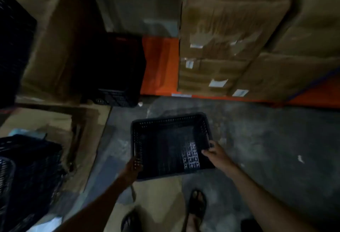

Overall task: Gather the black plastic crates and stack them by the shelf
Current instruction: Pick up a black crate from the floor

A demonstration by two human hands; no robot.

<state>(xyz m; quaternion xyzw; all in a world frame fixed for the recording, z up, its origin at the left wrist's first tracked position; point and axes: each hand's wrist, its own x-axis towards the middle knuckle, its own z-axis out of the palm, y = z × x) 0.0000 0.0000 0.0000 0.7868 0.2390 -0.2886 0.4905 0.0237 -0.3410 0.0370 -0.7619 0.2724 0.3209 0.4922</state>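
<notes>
I hold a black perforated plastic crate (165, 140) in front of me, over the concrete floor. My left hand (131, 169) grips its near-left rim and my right hand (214, 153) grips its right rim. The crate is empty. A stack of black crates (114, 70) stands ahead against the orange shelf beam (160, 66). More black crates (27, 176) sit at the lower left, and another dark crate stack (12, 44) fills the far left edge.
Large cardboard boxes (230, 35) with white labels sit on the orange shelf at the right. Flattened cardboard (88, 140) lies on the floor at left and under my sandalled feet (196, 204). Bare concrete floor (266, 149) spreads to the right.
</notes>
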